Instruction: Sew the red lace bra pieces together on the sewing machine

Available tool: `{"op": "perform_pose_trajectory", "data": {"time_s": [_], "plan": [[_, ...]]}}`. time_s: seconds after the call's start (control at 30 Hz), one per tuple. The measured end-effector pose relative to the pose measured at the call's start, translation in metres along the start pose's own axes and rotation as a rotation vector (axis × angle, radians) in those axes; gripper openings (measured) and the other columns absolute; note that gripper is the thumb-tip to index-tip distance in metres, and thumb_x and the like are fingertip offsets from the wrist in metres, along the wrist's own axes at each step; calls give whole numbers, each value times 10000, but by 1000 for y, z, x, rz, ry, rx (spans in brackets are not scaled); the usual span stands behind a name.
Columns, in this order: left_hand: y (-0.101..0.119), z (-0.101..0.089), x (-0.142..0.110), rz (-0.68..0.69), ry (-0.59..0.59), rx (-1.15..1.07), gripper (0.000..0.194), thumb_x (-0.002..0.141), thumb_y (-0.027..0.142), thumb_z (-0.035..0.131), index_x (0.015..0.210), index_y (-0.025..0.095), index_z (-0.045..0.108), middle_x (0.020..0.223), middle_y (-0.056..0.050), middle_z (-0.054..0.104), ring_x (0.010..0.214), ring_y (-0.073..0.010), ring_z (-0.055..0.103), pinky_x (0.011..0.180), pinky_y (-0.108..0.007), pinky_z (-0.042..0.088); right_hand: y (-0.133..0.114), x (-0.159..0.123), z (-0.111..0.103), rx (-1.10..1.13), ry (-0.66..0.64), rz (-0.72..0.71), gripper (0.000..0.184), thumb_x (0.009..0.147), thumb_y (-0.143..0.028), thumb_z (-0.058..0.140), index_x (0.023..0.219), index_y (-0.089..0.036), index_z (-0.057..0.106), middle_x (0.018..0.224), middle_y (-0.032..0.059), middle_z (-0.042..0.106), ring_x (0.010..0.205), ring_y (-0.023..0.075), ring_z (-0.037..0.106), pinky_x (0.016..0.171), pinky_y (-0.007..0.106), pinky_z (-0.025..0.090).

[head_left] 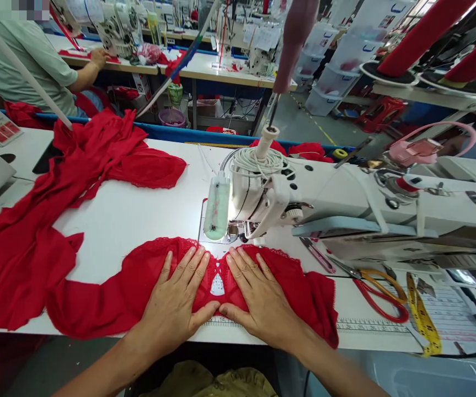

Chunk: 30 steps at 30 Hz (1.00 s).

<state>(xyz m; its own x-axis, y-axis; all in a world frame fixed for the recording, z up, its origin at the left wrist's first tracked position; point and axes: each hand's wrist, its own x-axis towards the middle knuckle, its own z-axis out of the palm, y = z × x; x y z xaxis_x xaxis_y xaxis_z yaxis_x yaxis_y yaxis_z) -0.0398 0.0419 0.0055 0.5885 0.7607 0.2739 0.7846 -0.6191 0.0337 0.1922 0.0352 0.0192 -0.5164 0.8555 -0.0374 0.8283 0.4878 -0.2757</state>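
A red lace-edged bra (138, 275) lies spread on the white sewing table in front of me. My left hand (177, 292) rests flat on its left cup, fingers stretched out. On the right cup lies my right hand (254, 289), also flat with fingers extended. Between the hands shows the bra's centre, with a small keyhole gap and crossed strands. Both thumbs point inward near the lower edge and almost meet. Just beyond the fingertips stands the sewing machine (254, 193), its needle area lit, with a pale green guard (217, 209) in front.
More red garments (92, 160) are heaped at the left. Right of the bra lie orange-and-red scissors (382, 292), pink-handled snips (318, 255) and a yellow tape measure (422, 317). A ruler strip (370, 326) runs along the front edge. A co-worker (35, 66) sits at another machine.
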Motion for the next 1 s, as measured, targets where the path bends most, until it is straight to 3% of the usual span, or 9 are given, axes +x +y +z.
{"op": "perform_pose_trajectory", "data": {"time_s": [0.27, 0.5, 0.77, 1.0], "plan": [[-1, 2, -3, -5, -4, -5, 748, 982, 601, 446, 1572, 167, 294, 1606, -137, 357, 1479, -298, 331, 1241, -534, 75, -2, 0, -2, -3, -5, 10, 841, 980, -666, 388, 1599, -143, 163, 1647, 111, 205, 1533, 269, 171, 1233, 535, 196], [-2, 1, -4, -8, -42, -49, 586, 992, 558, 477, 1537, 386, 349, 1636, -116, 294, 1478, -331, 330, 1174, -628, 219, -2, -1, -2, -6, 5, 0, 842, 975, -653, 422, 1604, -168, 142, 1650, 112, 203, 1532, 272, 171, 1232, 540, 185], [-3, -2, -6, 7, -25, -93, 468, 996, 526, 492, 1449, 409, 494, 1649, -76, 271, 1471, -334, 339, 1184, -641, 195, -3, -1, -2, -16, 28, -14, 851, 974, -649, 428, 1608, -184, 103, 1648, 115, 209, 1533, 274, 170, 1229, 536, 194], [-3, 0, -7, 14, -33, -71, 542, 995, 552, 476, 1506, 383, 415, 1639, -112, 286, 1476, -333, 329, 1180, -647, 195, -3, -1, -1, -6, 0, 12, 839, 975, -652, 415, 1603, -167, 141, 1649, 101, 202, 1533, 273, 170, 1226, 537, 211]]}}
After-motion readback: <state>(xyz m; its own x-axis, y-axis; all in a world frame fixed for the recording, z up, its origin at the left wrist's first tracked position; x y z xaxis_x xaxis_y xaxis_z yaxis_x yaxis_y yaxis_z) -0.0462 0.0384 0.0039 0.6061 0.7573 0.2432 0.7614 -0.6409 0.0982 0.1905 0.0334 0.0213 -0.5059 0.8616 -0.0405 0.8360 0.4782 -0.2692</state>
